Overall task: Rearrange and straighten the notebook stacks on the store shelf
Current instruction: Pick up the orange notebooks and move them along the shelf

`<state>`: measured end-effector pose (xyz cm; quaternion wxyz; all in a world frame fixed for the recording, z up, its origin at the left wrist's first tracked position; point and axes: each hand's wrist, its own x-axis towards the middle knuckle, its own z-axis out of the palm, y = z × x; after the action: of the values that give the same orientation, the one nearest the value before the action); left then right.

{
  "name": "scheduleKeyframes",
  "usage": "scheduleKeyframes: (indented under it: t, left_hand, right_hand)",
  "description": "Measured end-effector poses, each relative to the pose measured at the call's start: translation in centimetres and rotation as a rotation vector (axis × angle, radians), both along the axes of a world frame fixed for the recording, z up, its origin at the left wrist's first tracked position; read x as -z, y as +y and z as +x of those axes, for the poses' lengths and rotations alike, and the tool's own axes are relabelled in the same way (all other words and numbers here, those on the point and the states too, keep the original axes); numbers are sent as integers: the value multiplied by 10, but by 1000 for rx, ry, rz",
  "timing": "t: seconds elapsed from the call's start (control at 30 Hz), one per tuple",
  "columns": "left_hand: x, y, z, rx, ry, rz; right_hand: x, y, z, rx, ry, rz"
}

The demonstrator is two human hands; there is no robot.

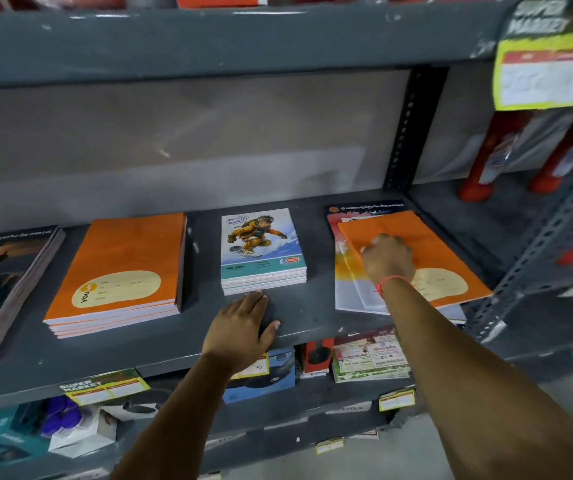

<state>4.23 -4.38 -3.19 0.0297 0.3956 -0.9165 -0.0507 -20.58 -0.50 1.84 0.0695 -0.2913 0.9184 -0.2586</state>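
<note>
Several notebook stacks lie on the grey shelf (pixel 146 344). At the far left is a dark-covered stack (pixel 4 282), then an orange stack (pixel 122 271), then a small stack with a snowboarder cover (pixel 262 251). On the right a skewed orange notebook (pixel 444 258) lies on top of a colourful-covered stack (pixel 347 282). My right hand (pixel 387 258) rests with curled fingers on the orange notebook; its grip is blurred. My left hand (pixel 243 327) lies flat on the shelf, fingertips touching the snowboarder stack's front edge.
A perforated metal upright (pixel 406 129) stands behind the right stack. Red plastic items (pixel 485 157) fill the neighbouring bay. A yellow price tag (pixel 548 71) hangs from the shelf above. Boxes and packets (pixel 368 355) sit on the shelf below.
</note>
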Motion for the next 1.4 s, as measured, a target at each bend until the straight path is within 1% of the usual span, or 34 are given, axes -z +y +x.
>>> scheduleKeyframes:
  t: [0.07,0.13,0.17,0.27,0.33,0.4,0.47,0.53,0.63,0.73,0.8,0.87,0.93,0.97,1.0,1.1,1.13,1.17,1.23,1.33,1.4]
  left_hand:
    - [-2,6,-16,65,-23,11]
    - [-2,17,-37,108,-9,29]
    - [-1,24,-49,117,32,10]
    - [-2,44,-87,126,261,-43]
    - [-11,55,-115,72,395,149]
    - [-21,61,-140,-80,500,413]
    - [-22,59,-158,-244,562,561]
    - [-21,57,-169,-313,553,608]
    - [-13,58,-181,-341,550,658]
    - [-17,62,-189,-438,551,739]
    - [-25,62,-193,-542,619,835]
    - [-31,63,-196,-620,731,981]
    - [-36,67,-197,-643,822,1135]
    - [-38,70,-197,-640,838,1175]
    - [-39,73,-196,-628,822,1160]
    - [-41,80,-196,-540,640,871]
    - [-42,83,-196,-534,620,810]
    - [-40,83,-195,-532,627,799]
    - [-43,85,-194,-544,706,879]
    - [-50,85,-190,-606,922,1100]
    - [-56,87,-182,-640,1029,1196]
  right_hand:
    - [0,14,-11,35,1,88]
    - [4,30,-25,87,-43,171]
    - [8,36,-32,117,-63,197]
    - [17,57,-48,175,-64,217]
    - [18,69,-57,206,-69,215]
    - [17,77,-67,230,-118,216]
    - [16,81,-76,232,-166,200]
    - [14,85,-83,235,-206,178]
    - [13,88,-89,282,-267,126]
    - [14,89,-89,309,-248,97]
    - [13,89,-87,298,-235,96]
    - [11,90,-85,283,-227,107]
    - [9,91,-84,273,-212,122]
    - [8,92,-84,271,-204,123]
    - [8,93,-84,269,-199,118]
    - [6,100,-84,266,-224,84]
    - [6,103,-85,267,-251,66]
    - [7,107,-85,264,-289,44]
    - [7,115,-86,261,-362,-4]
    - [1,124,-88,283,-402,-73]
    - [-5,130,-89,304,-456,-139]
